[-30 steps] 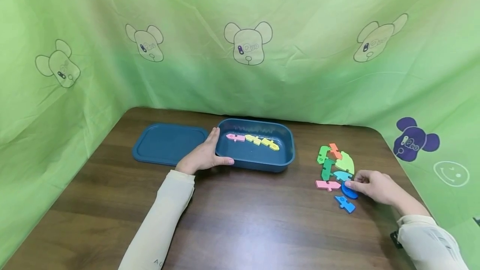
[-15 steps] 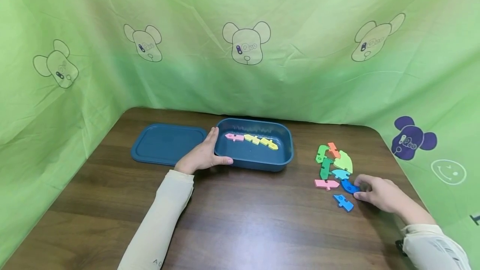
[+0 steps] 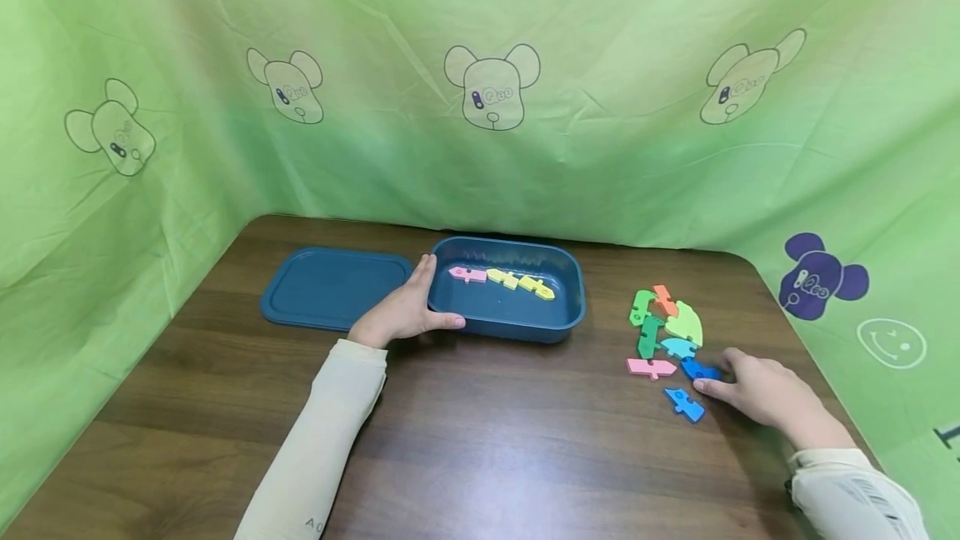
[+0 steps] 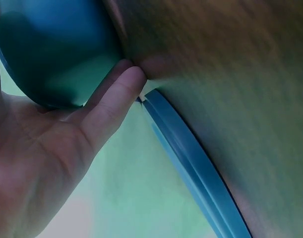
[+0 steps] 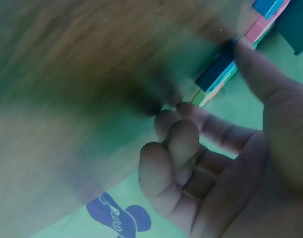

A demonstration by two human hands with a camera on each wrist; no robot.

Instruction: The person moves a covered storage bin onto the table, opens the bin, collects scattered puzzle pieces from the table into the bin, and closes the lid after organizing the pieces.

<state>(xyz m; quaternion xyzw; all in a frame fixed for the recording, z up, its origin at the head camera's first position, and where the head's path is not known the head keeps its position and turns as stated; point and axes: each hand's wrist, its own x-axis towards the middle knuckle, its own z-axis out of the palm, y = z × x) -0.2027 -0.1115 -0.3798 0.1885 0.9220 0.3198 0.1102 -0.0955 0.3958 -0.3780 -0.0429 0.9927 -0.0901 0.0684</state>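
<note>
My left hand [image 3: 403,307] rests against the left end of a dark blue box [image 3: 506,325], fingers straight along its wall and thumb at the front side. Inside the box lie a pink puzzle piece [image 3: 468,275] and two yellow puzzle pieces [image 3: 502,277]. On the right, my right hand [image 3: 768,392] is at a dark blue puzzle piece [image 3: 697,369] on the table. In the right wrist view the thumb [image 5: 263,74] touches or nearly touches that piece's end, while the other fingers are bent and apart from it.
A blue lid [image 3: 333,286] lies left of the box. Beside the right hand are a light blue piece [image 3: 684,405], a pink piece [image 3: 651,368], a cyan piece [image 3: 678,347], and several green and orange pieces. A green curtain [image 3: 487,173] hangs behind the table.
The dark blue piece has turned and come partly away from the cyan piece. My right hand has moved slightly right, and its thumb has shifted along the piece. My left hand stays put.
</note>
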